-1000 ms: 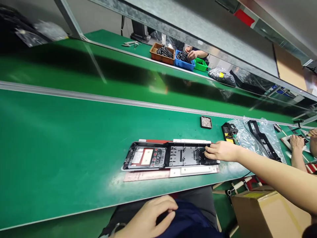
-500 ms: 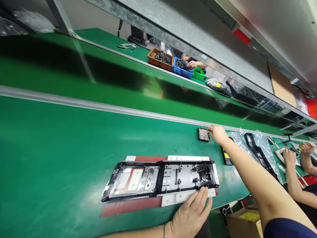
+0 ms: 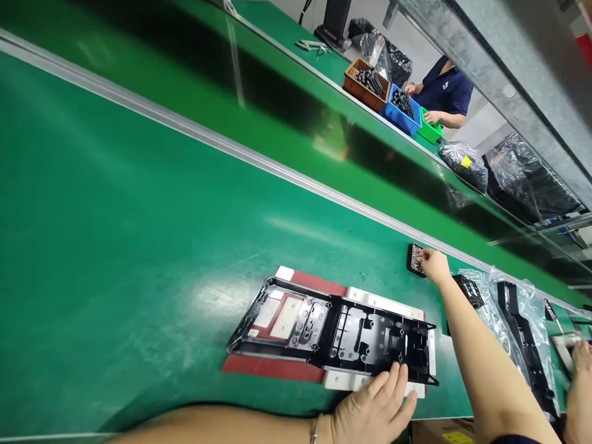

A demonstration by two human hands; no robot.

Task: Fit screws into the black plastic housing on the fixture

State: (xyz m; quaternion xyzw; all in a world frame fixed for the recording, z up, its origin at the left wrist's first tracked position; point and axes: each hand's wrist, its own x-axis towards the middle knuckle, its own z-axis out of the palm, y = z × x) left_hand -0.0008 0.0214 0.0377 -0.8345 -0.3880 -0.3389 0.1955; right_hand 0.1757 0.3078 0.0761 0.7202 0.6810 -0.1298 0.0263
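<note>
Change, left hand: moved up from the lap a second ago; now flat on the near edge of the black housing, fingers spread, gripping nothing.
Housing: on its red-and-white fixture, mid-counter, swung a little since.
Change, right hand: gone from the housing to the small screw tray; fingers bunched over it, pickup unclear.
Counter: glossy green, conveyor strip behind.
Room: far bins, a seated co-worker.

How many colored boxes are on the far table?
3, side by side on the far table: a brown bin, a blue bin beside it, then a green bin. More may be hidden.
</note>
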